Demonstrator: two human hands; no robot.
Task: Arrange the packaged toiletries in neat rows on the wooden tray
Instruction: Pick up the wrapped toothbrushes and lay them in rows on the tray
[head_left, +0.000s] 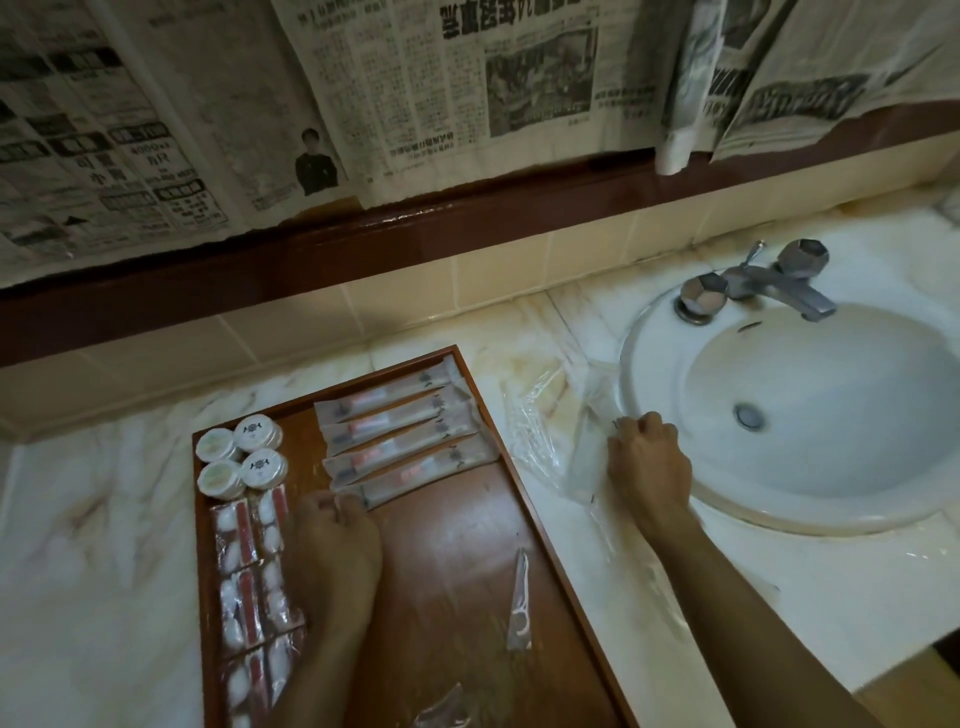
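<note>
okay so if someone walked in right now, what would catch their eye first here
Probably the wooden tray on the marble counter, with long toothbrush packets in a row at its far end and round white soaps at its far left corner. Next, the newspaper covering the wall, and the white sink at right.

Four round soaps (240, 455), four long toothbrush packets (400, 441), six cotton-swab packets (252, 577), one tray (540, 525), two hands (332, 551).

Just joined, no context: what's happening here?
A person is laying out packaged toiletries on a wooden tray beside a sink. Four toothbrush packs lie in a row, round soaps and cotton packs along the left. The left hand touches the nearest toothbrush pack; the right hand rests on clear plastic by the sink.
</note>
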